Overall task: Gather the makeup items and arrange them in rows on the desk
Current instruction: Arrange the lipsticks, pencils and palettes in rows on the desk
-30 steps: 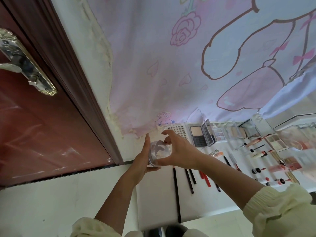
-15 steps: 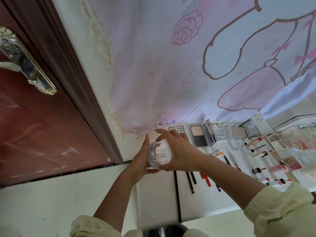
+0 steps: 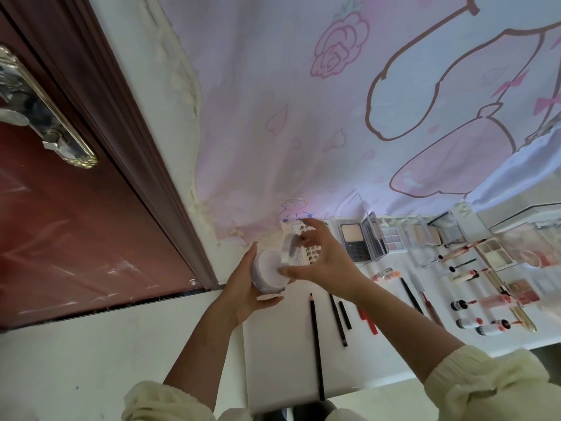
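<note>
My left hand (image 3: pixel 247 287) cups a round loose-powder jar (image 3: pixel 266 273) over the left end of the white desk (image 3: pixel 273 360). My right hand (image 3: pixel 323 262) pinches its clear lid (image 3: pixel 289 250), tilted up and lifted off the jar. Behind the hands a false-lash card (image 3: pixel 309 252) lies flat. An open compact (image 3: pixel 359 241) and eyeshadow palettes (image 3: pixel 393 240) line the back row. Pencils (image 3: pixel 315 344) and liners lie in a row nearer me. Lipsticks (image 3: pixel 464 275) and small bottles (image 3: pixel 467 323) lie to the right.
A dark red door (image 3: pixel 76 223) with a metal handle (image 3: pixel 39 117) stands at the left. A pink cartoon cloth (image 3: pixel 334 101) hangs on the wall behind the desk. Clear acrylic boxes (image 3: pixel 531 226) sit at the far right.
The jar was closed between both hands. My right hand has since lifted the clear lid off and tilted it, exposing the pale top of the jar in my left hand.
</note>
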